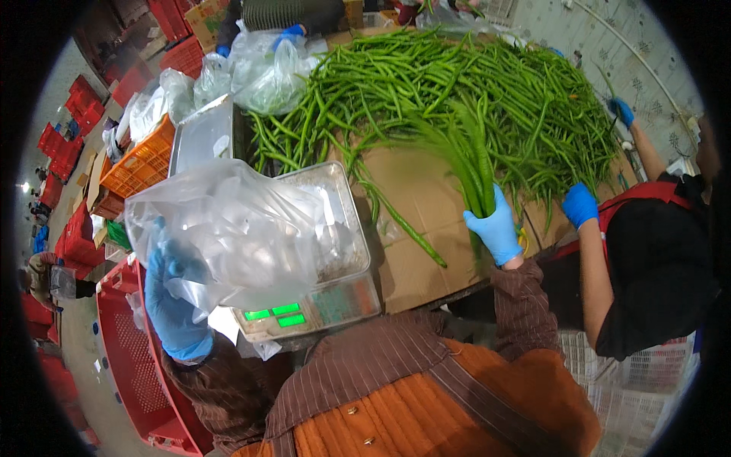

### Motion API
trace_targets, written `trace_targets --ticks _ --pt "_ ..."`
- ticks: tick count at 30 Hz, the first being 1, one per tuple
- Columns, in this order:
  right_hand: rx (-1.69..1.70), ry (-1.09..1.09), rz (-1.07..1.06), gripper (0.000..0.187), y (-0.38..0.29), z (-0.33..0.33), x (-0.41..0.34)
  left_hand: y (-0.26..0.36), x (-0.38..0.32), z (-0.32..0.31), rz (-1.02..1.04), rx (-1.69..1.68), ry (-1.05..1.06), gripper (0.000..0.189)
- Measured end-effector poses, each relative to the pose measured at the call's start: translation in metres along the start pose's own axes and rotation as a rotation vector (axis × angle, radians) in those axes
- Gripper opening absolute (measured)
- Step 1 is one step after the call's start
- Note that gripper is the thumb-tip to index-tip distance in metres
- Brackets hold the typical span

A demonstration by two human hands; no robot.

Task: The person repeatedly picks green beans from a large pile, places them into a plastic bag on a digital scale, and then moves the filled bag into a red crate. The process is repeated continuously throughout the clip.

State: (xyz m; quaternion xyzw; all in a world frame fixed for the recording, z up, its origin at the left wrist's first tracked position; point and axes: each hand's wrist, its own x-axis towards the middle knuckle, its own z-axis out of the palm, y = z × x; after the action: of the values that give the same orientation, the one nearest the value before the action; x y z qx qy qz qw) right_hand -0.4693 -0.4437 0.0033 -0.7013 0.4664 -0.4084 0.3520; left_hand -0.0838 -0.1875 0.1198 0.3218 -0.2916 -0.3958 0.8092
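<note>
My right hand (495, 227), in a light blue glove, grips an upright bundle of long green chili peppers (477, 165) above the cardboard-covered table (414, 177); the bundle's upper part is blurred. At the left, my gloved left hand (174, 285) holds a clear plastic bag (245, 223) by its side, partly seen through the film. Under and beside the bag stands a digital scale with a metal pan (348, 240) and lit green displays. Behind the bundle spreads a large heap of green chili peppers (400, 74). One loose pepper (414, 235) lies on the cardboard.
Filled plastic bags (274, 74) and a second metal pan (203, 137) are beyond the scale. An orange crate (140, 163) and a red crate (123, 343) stand at the left. A co-worker in a black cap (657, 268) reaches in at the right; another works across the table.
</note>
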Motion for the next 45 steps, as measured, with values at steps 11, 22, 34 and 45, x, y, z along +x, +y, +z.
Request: trace_targets --ticks 11,22,34,45 --pt "1.155 -0.520 -0.512 0.069 -0.231 0.065 0.048 -0.028 0.041 0.031 -0.311 -0.586 -0.032 0.032" --pt "0.154 -0.843 -0.837 0.058 -0.168 0.215 0.015 -0.002 -0.035 -0.054 -0.227 -0.753 -0.028 0.028" --pt "-0.347 -1.261 -0.877 0.047 -0.144 0.221 0.056 0.059 -0.065 -0.029 -0.160 -0.082 -0.123 0.067" --pt "-0.294 -0.920 -0.990 0.055 -0.160 0.215 0.097 0.051 -0.052 -0.066 -0.146 0.043 0.168 0.042"
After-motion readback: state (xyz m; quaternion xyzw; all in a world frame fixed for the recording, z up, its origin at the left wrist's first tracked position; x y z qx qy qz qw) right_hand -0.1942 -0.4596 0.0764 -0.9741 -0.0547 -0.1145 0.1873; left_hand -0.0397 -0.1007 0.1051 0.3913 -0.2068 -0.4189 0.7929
